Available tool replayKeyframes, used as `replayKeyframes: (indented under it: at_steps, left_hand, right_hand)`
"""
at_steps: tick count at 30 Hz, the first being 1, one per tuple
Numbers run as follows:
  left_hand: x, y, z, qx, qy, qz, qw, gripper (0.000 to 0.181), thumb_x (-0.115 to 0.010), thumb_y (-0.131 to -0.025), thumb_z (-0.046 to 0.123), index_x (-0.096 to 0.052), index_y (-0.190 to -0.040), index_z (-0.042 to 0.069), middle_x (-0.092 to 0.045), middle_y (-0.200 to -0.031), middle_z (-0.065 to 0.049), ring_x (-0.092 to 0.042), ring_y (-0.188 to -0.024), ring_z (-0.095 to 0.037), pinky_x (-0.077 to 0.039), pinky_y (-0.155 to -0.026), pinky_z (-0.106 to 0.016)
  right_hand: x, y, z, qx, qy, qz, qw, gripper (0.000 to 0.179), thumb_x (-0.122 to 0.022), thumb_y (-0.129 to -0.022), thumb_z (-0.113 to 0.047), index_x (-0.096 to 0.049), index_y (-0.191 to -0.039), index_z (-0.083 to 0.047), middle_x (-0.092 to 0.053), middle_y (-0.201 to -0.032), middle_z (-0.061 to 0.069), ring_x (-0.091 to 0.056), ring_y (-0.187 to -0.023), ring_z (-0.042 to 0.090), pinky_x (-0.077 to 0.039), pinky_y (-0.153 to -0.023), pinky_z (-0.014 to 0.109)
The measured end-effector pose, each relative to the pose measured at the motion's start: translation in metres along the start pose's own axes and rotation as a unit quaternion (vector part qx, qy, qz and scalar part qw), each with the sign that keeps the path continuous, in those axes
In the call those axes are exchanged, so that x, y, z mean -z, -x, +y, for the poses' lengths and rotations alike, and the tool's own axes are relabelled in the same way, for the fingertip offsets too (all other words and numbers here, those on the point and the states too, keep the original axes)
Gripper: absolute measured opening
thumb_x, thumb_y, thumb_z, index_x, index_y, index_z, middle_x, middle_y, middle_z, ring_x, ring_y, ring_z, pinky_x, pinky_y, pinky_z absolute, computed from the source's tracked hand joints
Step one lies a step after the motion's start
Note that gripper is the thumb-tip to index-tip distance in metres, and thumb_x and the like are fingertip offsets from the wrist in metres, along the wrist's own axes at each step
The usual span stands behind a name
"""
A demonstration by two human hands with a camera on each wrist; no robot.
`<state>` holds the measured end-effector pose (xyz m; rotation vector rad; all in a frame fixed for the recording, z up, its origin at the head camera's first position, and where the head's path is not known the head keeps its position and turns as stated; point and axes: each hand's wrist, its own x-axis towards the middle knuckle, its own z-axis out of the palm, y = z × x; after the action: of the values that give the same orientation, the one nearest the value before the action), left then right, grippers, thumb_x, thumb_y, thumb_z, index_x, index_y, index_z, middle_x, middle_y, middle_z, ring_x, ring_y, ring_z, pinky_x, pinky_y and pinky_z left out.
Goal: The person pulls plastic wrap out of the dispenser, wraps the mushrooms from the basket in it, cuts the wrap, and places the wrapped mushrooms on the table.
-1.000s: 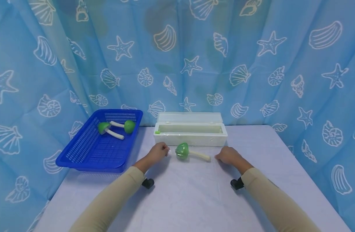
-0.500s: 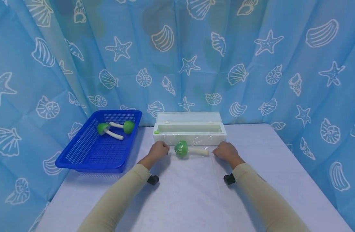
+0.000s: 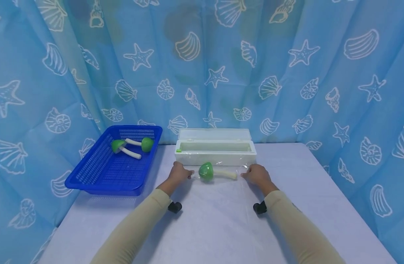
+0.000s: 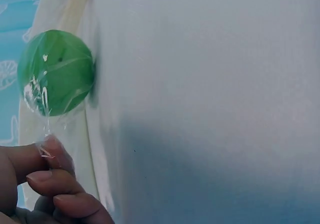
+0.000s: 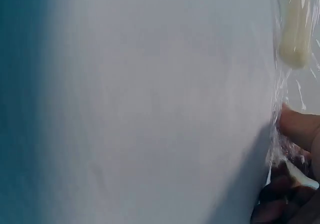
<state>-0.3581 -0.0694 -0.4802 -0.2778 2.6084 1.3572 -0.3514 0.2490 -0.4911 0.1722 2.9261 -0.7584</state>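
A toy mushroom with a green cap and pale stem (image 3: 206, 171) lies on its side, wrapped in clear plastic wrap (image 5: 274, 144). In the head view it is between my two hands, just in front of a white box. My left hand (image 3: 178, 173) pinches the twisted wrap beyond the cap; in the left wrist view the thumb and index finger meet on it. Beyond the stem's end, my right hand (image 3: 256, 175) pinches the gathered wrap at the other side. Some of the right fingers are in shadow in the right wrist view.
The long white box (image 3: 218, 160) stands with its lid up, a small green piece (image 3: 178, 150) on its left edge. On the left, a blue basket (image 3: 106, 187) holds two more green-capped mushrooms (image 3: 147, 144). A patterned blue curtain (image 3: 202, 66) hangs behind the white-covered table (image 3: 215, 227).
My right hand has moved a little left, closer to the stem's end, and the mushroom has shifted slightly left. My left hand stays at the cap side, its thumb now reaching further toward the mushroom.
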Motion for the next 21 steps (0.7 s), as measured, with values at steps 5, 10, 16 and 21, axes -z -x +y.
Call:
replayKeyframes:
  at_steps: [5,10,16,21]
  left_hand:
    - [0.007,0.000,-0.004,-0.017,-0.003,-0.034,0.9993,0.024,-0.070,-0.090,0.018,-0.066,-0.095,-0.005,-0.066,-0.071,-0.004,-0.048,-0.062,-0.016,-0.039,-0.057,-0.029]
    - [0.012,0.000,-0.008,-0.002,0.015,-0.025,0.9996,0.023,-0.068,-0.090,0.020,-0.071,-0.100,-0.001,-0.067,-0.094,-0.010,-0.058,-0.083,-0.024,-0.048,-0.071,-0.035]
    - [0.009,0.002,-0.008,-0.002,0.060,-0.022,0.9979,0.030,-0.065,-0.091,0.015,-0.064,-0.113,-0.006,-0.063,-0.105,-0.016,-0.060,-0.093,-0.028,-0.051,-0.081,-0.039]
    - [0.006,0.000,-0.008,0.008,0.135,-0.038,0.9900,0.015,-0.059,-0.094,0.006,-0.058,-0.104,-0.004,-0.064,-0.087,-0.011,-0.061,-0.070,-0.017,-0.051,-0.060,-0.027]
  right_hand:
    - [0.000,0.001,-0.003,-0.002,-0.033,0.006,0.9994,0.024,-0.064,-0.093,-0.025,-0.057,-0.087,-0.003,-0.057,-0.079,0.009,-0.054,-0.073,0.024,-0.044,-0.061,0.035]
    - [0.000,0.001,-0.004,-0.016,-0.123,-0.008,0.9922,0.025,-0.063,-0.093,-0.017,-0.048,-0.105,0.000,-0.060,-0.083,0.013,-0.062,-0.071,0.023,-0.051,-0.062,0.033]
    - [-0.006,-0.001,0.001,-0.048,-0.259,-0.026,0.9644,0.038,-0.061,-0.092,-0.011,-0.036,-0.118,-0.001,-0.060,-0.076,0.012,-0.061,-0.058,0.019,-0.052,-0.053,0.029]
    - [-0.002,0.004,0.006,-0.087,-0.532,-0.066,0.8394,0.021,-0.061,-0.097,-0.013,-0.041,-0.103,-0.008,-0.059,-0.085,0.006,-0.057,-0.063,0.010,-0.050,-0.058,0.021]
